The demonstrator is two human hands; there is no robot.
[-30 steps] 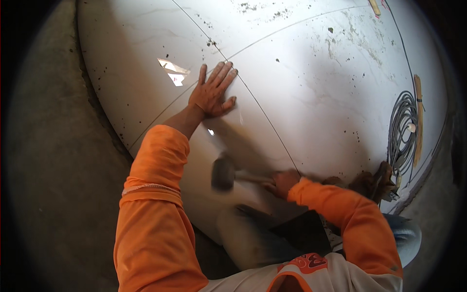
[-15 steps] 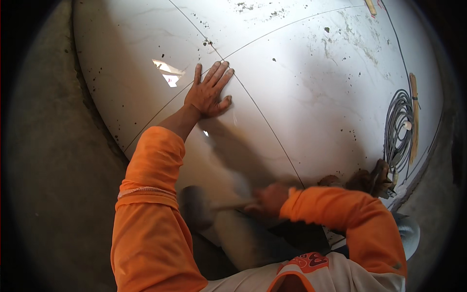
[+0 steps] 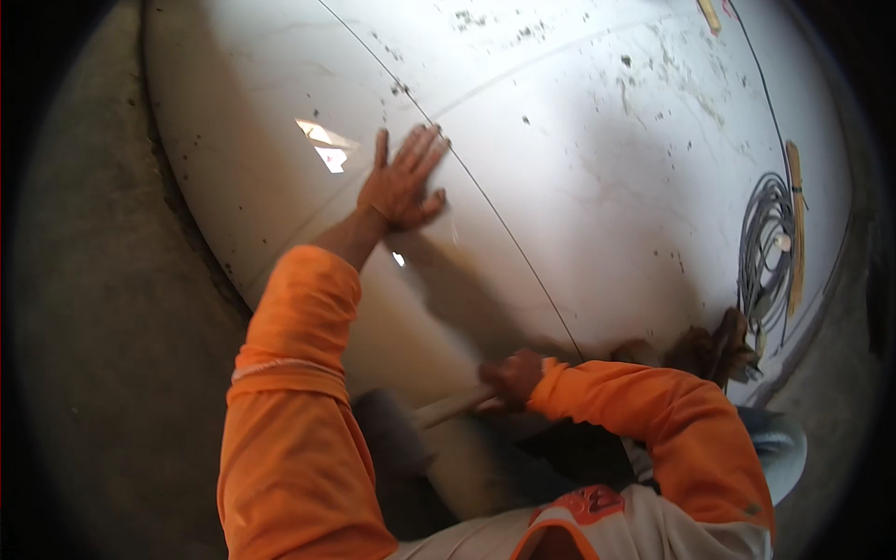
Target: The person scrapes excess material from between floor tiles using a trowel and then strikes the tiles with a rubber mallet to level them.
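Glossy white floor tiles [image 3: 597, 177] with thin dark joints lie under my hands. My left hand [image 3: 403, 187] rests flat on a tile, fingers spread, its fingertips near the spot where the joints cross. Lower down, close to my body, my right hand [image 3: 512, 378] is wrapped round the pale handle of a mallet [image 3: 392, 431]. The mallet's dark, thick head points left, beside my left sleeve and above my legs; it is blurred and looks raised off the tile.
On the right lie a coil of grey cable [image 3: 763, 238] and a bundle of thin sticks [image 3: 795, 224]. Dark, dirty objects [image 3: 723, 347] sit by my right elbow. Rough grey floor [image 3: 103, 308] borders the tiles on the left. Dark crumbs dot the tiles.
The mallet head has dropped slightly toward my body and right, with its handle more tilted. My right hand shifted a little left. My left hand stays nearly in place on the tile.
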